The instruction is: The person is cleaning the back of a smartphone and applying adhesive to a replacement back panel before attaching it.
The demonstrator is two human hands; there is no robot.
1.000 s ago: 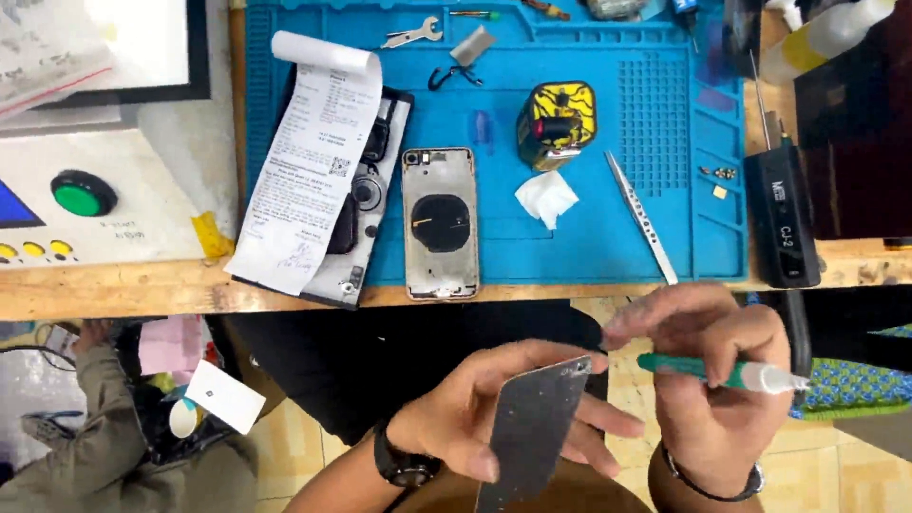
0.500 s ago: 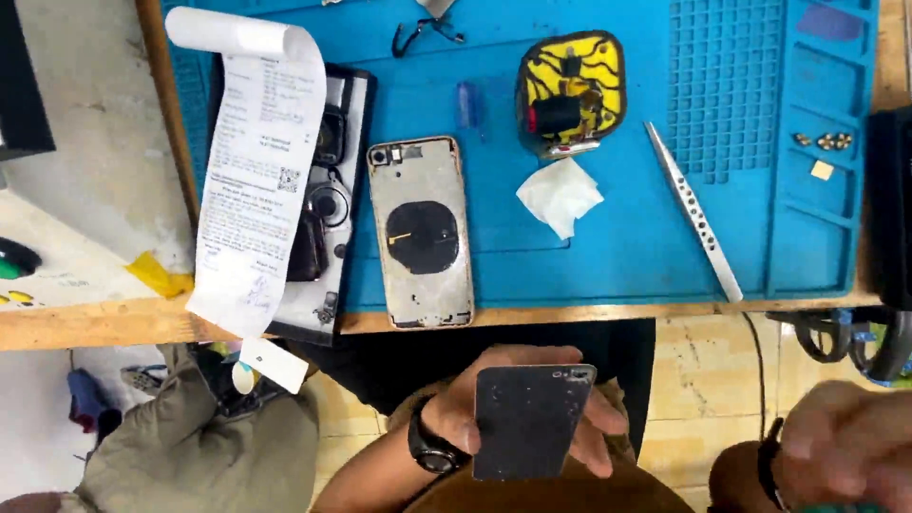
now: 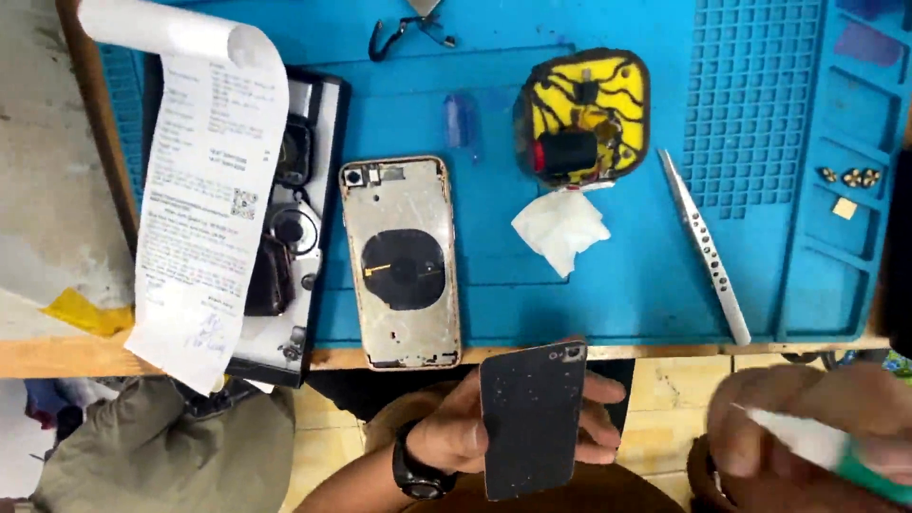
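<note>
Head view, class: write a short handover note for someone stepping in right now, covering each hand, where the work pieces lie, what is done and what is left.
Left hand: holds the dark flat rectangular back panel upright below the bench edge.
Right hand: blurred, grips a white tube with a green end, near the panel, not touching it.
On the blue silicone work mat: the opened silver phone housing with a round black coil, a crumpled white tissue, long metal tweezers.
Done: panel is off the housing.
Left: panel is not yet on the housing; nothing from the tube shows on it.
</note>
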